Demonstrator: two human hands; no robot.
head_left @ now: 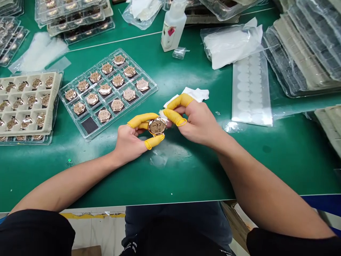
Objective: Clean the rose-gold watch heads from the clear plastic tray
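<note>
Between the yellow-cotted thumb and fingers of my left hand (135, 137) is a rose-gold watch case (157, 126), its printed back facing up. My right hand (193, 119), also in yellow finger cots, pinches a white cloth (196, 94) whose bunched tip is close to the case's upper right edge; whether it touches I cannot tell. Left of my hands lies a clear plastic tray (122, 106) holding several similar watch cases, back side up. One compartment at its near corner shows only a dark pad (90, 125).
A beige tray (57, 80) of watch cases sits at the left. Beyond stands a white bottle (173, 26). To the right lie a sheet of round white stickers (250, 92), a bag of white wipes (231, 44) and stacked trays (301, 53). The green table's front edge runs below my forearms.
</note>
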